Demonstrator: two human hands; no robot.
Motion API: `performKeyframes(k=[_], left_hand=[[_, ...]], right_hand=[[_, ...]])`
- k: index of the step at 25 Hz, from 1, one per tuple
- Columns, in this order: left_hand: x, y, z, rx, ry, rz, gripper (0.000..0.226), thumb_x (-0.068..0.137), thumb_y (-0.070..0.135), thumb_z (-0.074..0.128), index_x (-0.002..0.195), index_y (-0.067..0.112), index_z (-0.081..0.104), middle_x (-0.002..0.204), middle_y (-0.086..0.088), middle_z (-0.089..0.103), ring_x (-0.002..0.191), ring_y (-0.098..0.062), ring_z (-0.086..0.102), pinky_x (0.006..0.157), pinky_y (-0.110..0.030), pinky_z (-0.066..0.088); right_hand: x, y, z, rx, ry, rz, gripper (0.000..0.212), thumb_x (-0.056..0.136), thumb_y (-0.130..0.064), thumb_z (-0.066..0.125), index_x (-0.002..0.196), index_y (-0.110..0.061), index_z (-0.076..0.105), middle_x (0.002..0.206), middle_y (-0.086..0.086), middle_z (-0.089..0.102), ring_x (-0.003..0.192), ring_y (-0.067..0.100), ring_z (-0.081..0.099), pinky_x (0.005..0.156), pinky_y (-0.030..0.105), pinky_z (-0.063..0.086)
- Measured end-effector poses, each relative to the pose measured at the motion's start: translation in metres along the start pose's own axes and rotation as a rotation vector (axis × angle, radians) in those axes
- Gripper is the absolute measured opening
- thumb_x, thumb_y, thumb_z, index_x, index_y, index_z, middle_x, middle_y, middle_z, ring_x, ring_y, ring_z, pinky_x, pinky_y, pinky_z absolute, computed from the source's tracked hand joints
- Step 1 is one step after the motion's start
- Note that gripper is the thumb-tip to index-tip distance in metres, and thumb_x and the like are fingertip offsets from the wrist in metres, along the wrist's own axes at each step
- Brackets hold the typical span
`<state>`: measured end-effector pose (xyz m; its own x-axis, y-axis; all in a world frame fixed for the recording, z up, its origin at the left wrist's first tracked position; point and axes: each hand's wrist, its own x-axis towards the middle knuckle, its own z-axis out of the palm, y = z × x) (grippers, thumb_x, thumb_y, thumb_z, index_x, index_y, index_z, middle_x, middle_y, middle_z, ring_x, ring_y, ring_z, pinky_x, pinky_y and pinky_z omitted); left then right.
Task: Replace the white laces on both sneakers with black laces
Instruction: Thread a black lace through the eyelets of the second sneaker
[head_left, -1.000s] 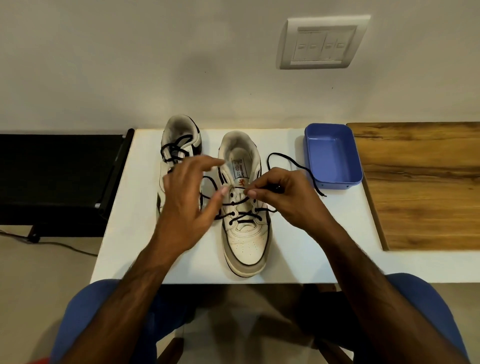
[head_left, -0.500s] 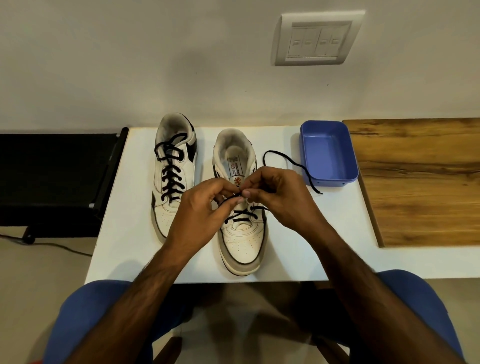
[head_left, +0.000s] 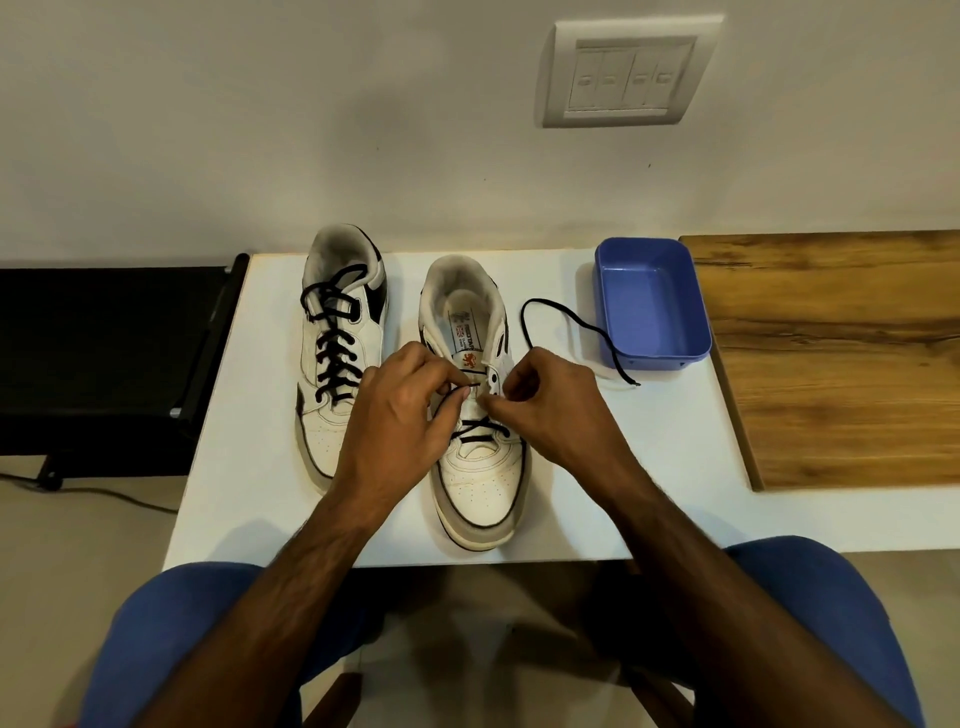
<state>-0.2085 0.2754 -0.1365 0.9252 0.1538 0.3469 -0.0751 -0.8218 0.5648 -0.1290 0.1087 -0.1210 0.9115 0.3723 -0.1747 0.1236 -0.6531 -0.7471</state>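
Observation:
Two white sneakers stand side by side on the white table (head_left: 597, 493), toes toward me. The left sneaker (head_left: 340, 364) is fully laced in black. The right sneaker (head_left: 475, 467) has a black lace (head_left: 566, 319) crossed through its lower eyelets only, and the lace's free end trails right toward the blue tray. My left hand (head_left: 400, 410) pinches the lace at the middle of the tongue. My right hand (head_left: 550, 405), fingers curled, pinches at the eyelets on the shoe's right side; its hold on the lace is partly hidden.
An empty blue plastic tray (head_left: 652, 304) sits at the back right of the table. A wooden board (head_left: 841, 358) adjoins the table's right edge. A black stand (head_left: 114, 353) is at the left. My knees in blue trousers are under the front edge.
My left hand came in from over the left sneaker to the right shoe's tongue, uncovering the left sneaker. Both hands now meet at the middle eyelets.

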Motion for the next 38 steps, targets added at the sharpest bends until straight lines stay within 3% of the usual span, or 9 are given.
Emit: performKeyframes(k=[7,16,26,31,34,38], left_hand=[[-0.002,0.007,0.009,0.067,-0.006,-0.048,0.013,0.086,0.025,0.079,0.098,0.019,0.075,0.089,0.008,0.048,0.085,-0.015,0.053,0.072,-0.044,0.045],[-0.002,0.01,0.017,0.122,0.015,-0.063,0.014,0.085,0.03,0.079,0.098,0.025,0.076,0.091,0.009,0.043,0.089,-0.016,0.052,0.074,-0.04,0.04],[-0.003,0.014,0.023,0.206,0.068,-0.037,0.015,0.085,0.028,0.079,0.1,0.027,0.077,0.091,0.004,0.05,0.093,-0.017,0.051,0.077,-0.032,0.024],[-0.002,0.01,0.025,0.14,0.072,-0.029,0.012,0.086,0.027,0.078,0.098,0.028,0.079,0.091,0.006,0.051,0.093,-0.017,0.048,0.078,-0.034,0.025],[-0.003,0.009,0.023,0.184,0.047,-0.024,0.026,0.084,0.045,0.071,0.105,0.029,0.076,0.102,0.003,0.053,0.099,-0.02,0.048,0.079,-0.034,0.023],[-0.001,0.011,0.018,0.298,0.03,-0.033,0.058,0.079,0.054,0.074,0.132,0.034,0.058,0.14,0.002,0.041,0.125,-0.027,0.04,0.094,-0.047,0.028]], right_hand=[[-0.002,0.01,-0.014,0.105,-0.054,0.027,0.011,0.084,-0.032,0.08,0.085,-0.023,0.074,0.074,-0.013,0.072,0.071,-0.002,0.067,0.062,0.012,0.051],[-0.003,0.011,-0.012,0.117,-0.056,-0.02,0.008,0.086,-0.027,0.079,0.09,-0.021,0.075,0.077,-0.011,0.072,0.072,0.002,0.068,0.065,0.014,0.053],[-0.005,0.011,-0.011,0.102,-0.065,-0.06,0.014,0.086,-0.031,0.078,0.094,-0.02,0.076,0.083,-0.012,0.073,0.078,0.003,0.069,0.073,0.018,0.056],[-0.001,0.014,-0.019,0.186,-0.103,-0.067,0.003,0.085,-0.021,0.08,0.087,-0.021,0.077,0.079,-0.012,0.075,0.078,-0.002,0.069,0.072,0.016,0.053],[0.0,0.014,-0.015,0.222,-0.087,-0.071,0.006,0.084,-0.018,0.08,0.081,-0.019,0.074,0.077,-0.01,0.074,0.078,0.004,0.07,0.075,0.028,0.059],[0.002,0.017,-0.019,0.445,-0.133,-0.012,0.005,0.087,-0.005,0.072,0.085,-0.004,0.067,0.087,0.002,0.077,0.086,0.016,0.074,0.082,0.035,0.059]])
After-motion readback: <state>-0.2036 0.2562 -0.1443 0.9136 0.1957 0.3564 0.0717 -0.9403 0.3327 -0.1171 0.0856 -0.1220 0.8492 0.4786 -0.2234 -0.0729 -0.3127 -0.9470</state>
